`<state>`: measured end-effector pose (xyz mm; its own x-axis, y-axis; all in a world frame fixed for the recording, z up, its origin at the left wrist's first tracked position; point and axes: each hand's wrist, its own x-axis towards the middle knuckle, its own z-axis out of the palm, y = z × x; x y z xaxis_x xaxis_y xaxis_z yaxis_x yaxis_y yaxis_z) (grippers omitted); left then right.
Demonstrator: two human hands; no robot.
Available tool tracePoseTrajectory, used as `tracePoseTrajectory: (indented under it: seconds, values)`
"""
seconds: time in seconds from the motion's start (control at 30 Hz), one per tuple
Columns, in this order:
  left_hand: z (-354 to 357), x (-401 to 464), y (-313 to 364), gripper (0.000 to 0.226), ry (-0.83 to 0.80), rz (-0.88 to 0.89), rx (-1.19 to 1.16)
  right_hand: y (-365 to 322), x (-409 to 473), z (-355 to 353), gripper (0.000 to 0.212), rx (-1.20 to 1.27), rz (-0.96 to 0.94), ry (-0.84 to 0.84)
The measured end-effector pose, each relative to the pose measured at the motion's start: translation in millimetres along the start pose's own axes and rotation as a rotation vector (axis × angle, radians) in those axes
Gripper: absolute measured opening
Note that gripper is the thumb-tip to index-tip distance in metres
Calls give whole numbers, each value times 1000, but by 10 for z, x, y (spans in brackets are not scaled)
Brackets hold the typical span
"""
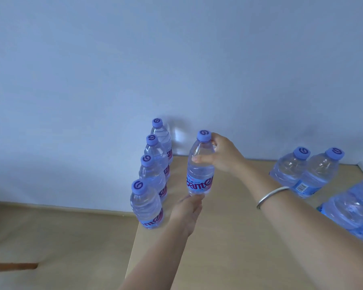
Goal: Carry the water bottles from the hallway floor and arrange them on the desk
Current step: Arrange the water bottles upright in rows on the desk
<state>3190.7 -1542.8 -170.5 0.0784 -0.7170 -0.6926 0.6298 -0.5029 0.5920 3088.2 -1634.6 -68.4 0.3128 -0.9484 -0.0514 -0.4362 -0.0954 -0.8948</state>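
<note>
Four bottles lined up on the desk's left edge, a fifth in my hands.

My right hand [222, 155] pinches the held bottle [200, 164] near its cap; my left hand [188, 210] fingertips curl under its base, above the desk [228, 237], beside the row [153, 174].

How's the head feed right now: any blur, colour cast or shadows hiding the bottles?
Head view: strong blue cast overall; the held bottle and the row of four are sharp enough to read caps and labels; the pack at the right edge is smeared and stretched by the wide lens; soft shadows on the wall behind the row hide nothing.
</note>
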Motion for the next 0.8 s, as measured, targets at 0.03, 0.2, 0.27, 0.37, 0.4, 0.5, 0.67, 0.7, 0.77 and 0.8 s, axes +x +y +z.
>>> tracePoseTrajectory:
  seconds: [0.03, 0.2, 0.27, 0.37, 0.4, 0.5, 0.67, 0.7, 0.77, 0.8]
  values:
    - [14, 80, 32, 18, 10, -15, -16, 21, 82, 11, 43, -5, -1, -9]
    - [125, 426, 200, 12, 98, -62, -69, 126, 494, 108, 44, -44, -11, -49]
    - [172, 531, 238, 14, 127, -52, -124, 172, 628, 162, 45, -55, -17, -49]
    - [221, 687, 282, 18, 161, -34, -191, 255, 793, 244, 44, -54, -20, -38]
    - [227, 741, 302, 20, 166, -33, -197, 278, 840, 270, 44, -53, -18, -41]
    - [227, 898, 370, 24, 172, -36, -160, 329, 951, 327, 49, -71, -24, -53]
    - [225, 1030, 428, 28, 240, -36, -122, 376, 1061, 343, 51, -59, -32, -90]
    - [216, 1059, 435, 29, 245, -31, -130, 384, 1078, 346, 51, -61, -36, -97]
    - [206, 1105, 456, 32, 253, -16, -145, 394, 1114, 359, 53, -70, -44, -96]
    - [205, 1118, 465, 32, 257, -10, -153, 396, 1129, 369, 54, -75, -47, -91]
